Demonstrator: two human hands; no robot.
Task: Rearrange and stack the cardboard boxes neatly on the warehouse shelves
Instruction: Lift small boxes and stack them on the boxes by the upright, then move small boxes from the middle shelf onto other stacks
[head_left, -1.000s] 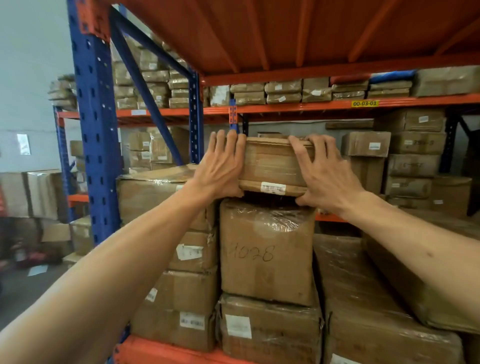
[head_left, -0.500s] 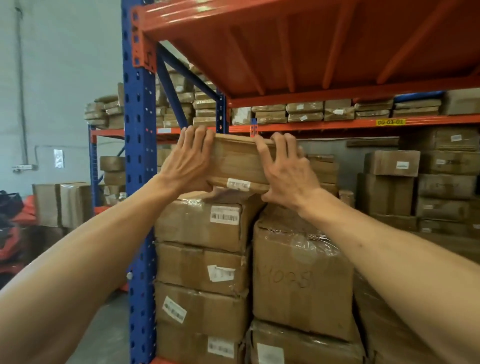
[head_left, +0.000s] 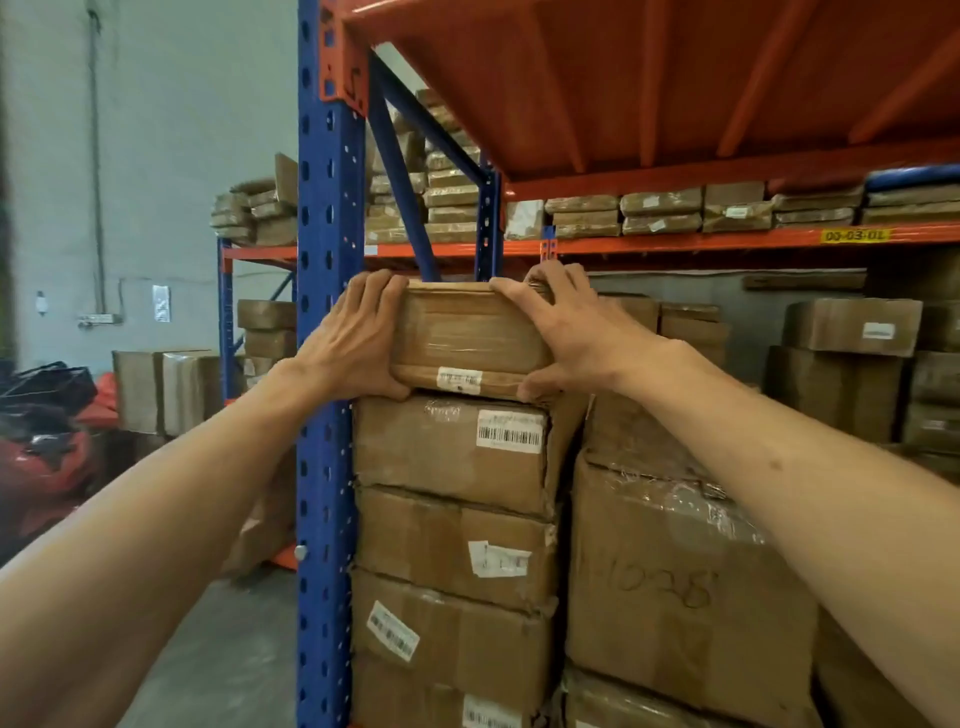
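A small flat cardboard box (head_left: 470, 335) wrapped in clear tape, with a white label on its front edge, rests on top of the left stack of boxes (head_left: 452, 452) on the shelf. My left hand (head_left: 358, 338) grips its left end, fingers over the top. On its right end my right hand (head_left: 563, 332) holds it the same way, thumb under the lower corner. The stack below holds several brown boxes with barcode labels. Beside it on the right stands a larger film-wrapped box (head_left: 685, 592) marked 1028.
A blue upright post (head_left: 324, 415) stands just left of the stack. The orange shelf deck (head_left: 649, 78) hangs overhead. More boxes fill the far racks (head_left: 847, 364) and the rear shelf. At the far left lie red and black items (head_left: 41, 447) on the floor.
The small box has moved left with both hands, from over the 1028 box to the top of the left stack by the blue post. The view has swung left.
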